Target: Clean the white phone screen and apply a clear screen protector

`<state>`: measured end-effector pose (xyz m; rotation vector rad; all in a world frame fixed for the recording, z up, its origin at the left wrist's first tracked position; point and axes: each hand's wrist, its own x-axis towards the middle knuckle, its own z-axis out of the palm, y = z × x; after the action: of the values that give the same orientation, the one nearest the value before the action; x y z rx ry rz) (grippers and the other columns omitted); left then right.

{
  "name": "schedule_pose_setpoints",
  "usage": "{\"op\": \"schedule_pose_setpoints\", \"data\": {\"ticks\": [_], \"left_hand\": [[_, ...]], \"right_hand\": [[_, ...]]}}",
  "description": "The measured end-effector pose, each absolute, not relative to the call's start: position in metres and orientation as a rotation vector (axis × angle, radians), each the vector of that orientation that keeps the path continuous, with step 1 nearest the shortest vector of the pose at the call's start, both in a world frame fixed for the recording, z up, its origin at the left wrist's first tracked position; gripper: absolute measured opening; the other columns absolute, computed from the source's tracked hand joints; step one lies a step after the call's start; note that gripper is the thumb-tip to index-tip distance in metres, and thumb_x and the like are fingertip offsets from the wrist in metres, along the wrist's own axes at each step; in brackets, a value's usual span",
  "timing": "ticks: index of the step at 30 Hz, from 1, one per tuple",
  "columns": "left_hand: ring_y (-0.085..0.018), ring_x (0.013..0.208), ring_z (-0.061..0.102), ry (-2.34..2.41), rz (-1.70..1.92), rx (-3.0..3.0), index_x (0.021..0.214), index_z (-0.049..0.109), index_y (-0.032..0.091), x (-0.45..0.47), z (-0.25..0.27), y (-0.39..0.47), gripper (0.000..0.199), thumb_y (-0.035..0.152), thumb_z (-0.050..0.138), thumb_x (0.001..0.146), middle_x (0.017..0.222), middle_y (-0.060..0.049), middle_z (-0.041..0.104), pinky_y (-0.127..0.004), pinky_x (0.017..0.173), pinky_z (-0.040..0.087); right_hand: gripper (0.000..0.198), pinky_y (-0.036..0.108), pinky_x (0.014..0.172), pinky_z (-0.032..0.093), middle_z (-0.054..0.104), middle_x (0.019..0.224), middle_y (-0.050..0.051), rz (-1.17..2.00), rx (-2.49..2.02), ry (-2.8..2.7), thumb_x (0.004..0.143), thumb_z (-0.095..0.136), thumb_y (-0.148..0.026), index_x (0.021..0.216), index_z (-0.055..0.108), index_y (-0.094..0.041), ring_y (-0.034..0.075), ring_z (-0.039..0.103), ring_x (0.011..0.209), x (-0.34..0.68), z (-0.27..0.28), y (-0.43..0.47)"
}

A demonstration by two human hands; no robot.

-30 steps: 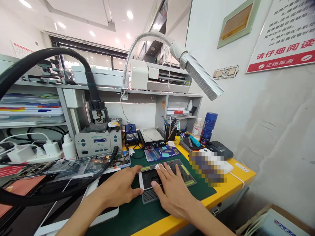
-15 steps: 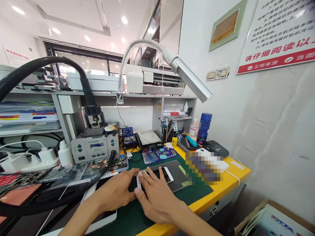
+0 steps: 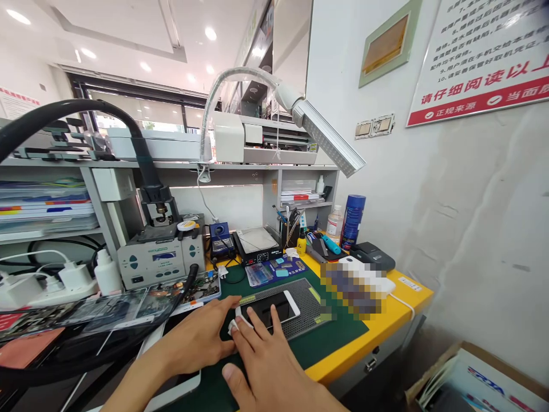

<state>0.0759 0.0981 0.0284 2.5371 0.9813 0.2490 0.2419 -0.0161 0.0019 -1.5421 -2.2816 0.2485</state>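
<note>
A white smartphone (image 3: 288, 307) with a dark screen lies face up on the grey perforated mat (image 3: 305, 320). My left hand (image 3: 201, 335) grips the phone's left end, thumb near and fingers at the far corner. Over the near side of the screen, my right hand (image 3: 272, 366) lies with two fingers stretched across the glass and its thumb apart. A small white tissue (image 3: 234, 325) shows at its other fingertips, beside the phone's left end. Part of the tissue and the phone's near edge are hidden by the right hand.
Left of my hands lie phone parts, a white tablet (image 3: 182, 389) and a black hose (image 3: 182, 292). Behind stand a grey rework station (image 3: 165, 257), a black heating plate (image 3: 259, 243) and a yellow bottle (image 3: 301, 245). A pixelated patch (image 3: 355, 289) covers something at right.
My right hand has slid down and left with the tissue, so more of the phone's screen shows. My left hand stays at the phone's end. The whole view has shifted slightly.
</note>
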Motion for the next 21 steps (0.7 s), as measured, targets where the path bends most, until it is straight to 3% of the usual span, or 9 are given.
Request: {"op": "schedule_pose_setpoints", "data": {"ticks": [10, 21], "left_hand": [[-0.024, 0.130, 0.050, 1.018, 0.208, 2.519, 0.146, 0.039, 0.022, 0.077, 0.026, 0.099, 0.076, 0.037, 0.063, 0.076, 0.143, -0.007, 0.053, -0.031, 0.107, 0.039], [-0.028, 0.124, 0.055, 1.083, 0.224, 2.522, 0.143, 0.043, 0.024, 0.080, 0.015, 0.105, 0.071, 0.051, 0.059, 0.080, 0.139, -0.006, 0.057, -0.036, 0.105, 0.043]], "right_hand": [[0.065, 0.070, 0.111, -0.007, 0.030, 0.156, 0.012, 0.254, -1.556, -2.246, 0.101, 0.022, -0.052, 0.150, 0.036, -0.011, 0.038, 0.010, 0.147, 0.252, -0.004, -0.023], [0.060, 0.069, 0.113, -0.004, 0.031, 0.156, 0.008, 0.117, -1.759, -2.103, 0.101, 0.022, -0.049, 0.150, 0.036, -0.017, 0.037, 0.012, 0.147, 0.298, -0.001, -0.037]]}}
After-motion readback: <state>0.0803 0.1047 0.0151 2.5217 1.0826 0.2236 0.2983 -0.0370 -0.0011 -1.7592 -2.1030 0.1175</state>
